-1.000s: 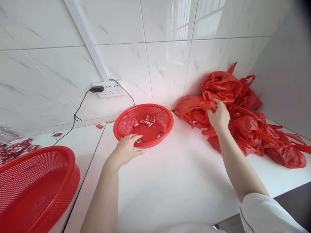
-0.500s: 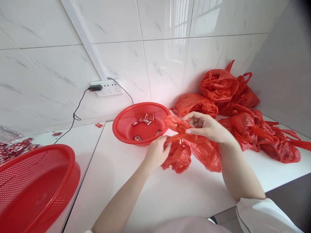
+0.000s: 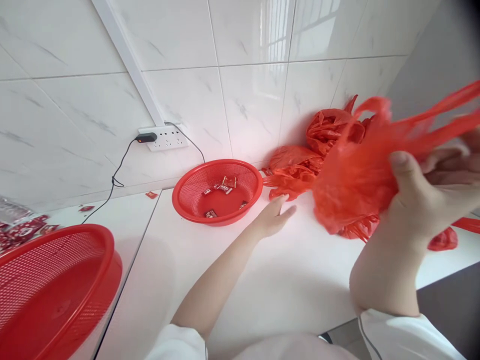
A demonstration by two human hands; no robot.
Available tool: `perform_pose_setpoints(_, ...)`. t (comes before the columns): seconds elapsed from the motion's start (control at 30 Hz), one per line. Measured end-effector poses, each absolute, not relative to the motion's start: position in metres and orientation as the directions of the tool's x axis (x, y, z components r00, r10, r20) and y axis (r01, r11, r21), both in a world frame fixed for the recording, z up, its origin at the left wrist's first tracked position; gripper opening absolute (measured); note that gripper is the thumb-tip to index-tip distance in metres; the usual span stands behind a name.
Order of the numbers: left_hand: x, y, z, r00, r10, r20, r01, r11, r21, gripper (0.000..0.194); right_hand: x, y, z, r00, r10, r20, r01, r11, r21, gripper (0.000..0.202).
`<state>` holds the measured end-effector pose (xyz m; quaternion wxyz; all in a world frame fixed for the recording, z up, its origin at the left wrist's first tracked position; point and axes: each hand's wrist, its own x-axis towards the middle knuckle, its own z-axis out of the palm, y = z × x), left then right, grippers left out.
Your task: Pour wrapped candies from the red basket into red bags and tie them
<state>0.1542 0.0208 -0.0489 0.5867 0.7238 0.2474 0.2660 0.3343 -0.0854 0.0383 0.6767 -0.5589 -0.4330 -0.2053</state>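
A filled red plastic bag (image 3: pixel 356 170) hangs from my right hand (image 3: pixel 431 185), raised at the right, its handles stretching toward the frame's edge. My left hand (image 3: pixel 273 217) is over the white table (image 3: pixel 292 285), fingers apart, holding nothing. Just beyond its fingertips lies a crumpled red bag (image 3: pixel 294 182). Left of that hand stands a small red mesh basket (image 3: pixel 228 217) with several small wrapped packets (image 3: pixel 225 189) inside.
More red bags (image 3: pixel 333 130) are piled against the tiled wall (image 3: pixel 255 110). A larger red basket (image 3: pixel 108 250) stands at the left, near packets (image 3: pixel 26 230). A black cable runs from the power strip (image 3: pixel 168 138).
My right hand has moved right and up with a red bag, closer to the camera. My left hand has let go of the plastic and opened, shifting right. A crumpled bag now lies beyond it.
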Motion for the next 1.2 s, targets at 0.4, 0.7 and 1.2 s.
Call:
perform_pose_setpoints(0.4,0.108,0.004,-0.048,0.316,0.949,-0.011,-0.376,0.136,0.917,0.039,0.302,-0.035,-0.03,0.458,0.783,0.421,0.059,0.445,-0.893,0.024)
perform_pose_setpoints(0.7,0.026,0.014,-0.063,0.181,0.938,0.295,-0.072,-0.287,0.955,0.028,0.31,-0.032,-0.018,0.5,0.789,0.357,-0.012,0.419,-0.908,0.027)
perform_pose_setpoints(1.2,0.082,-0.026,-0.051,0.83,0.506,-0.236,0.28,-0.011,0.96,0.023,0.259,-0.034,-0.036,0.181,0.939,0.294,0.003,0.298,-0.955,0.031)
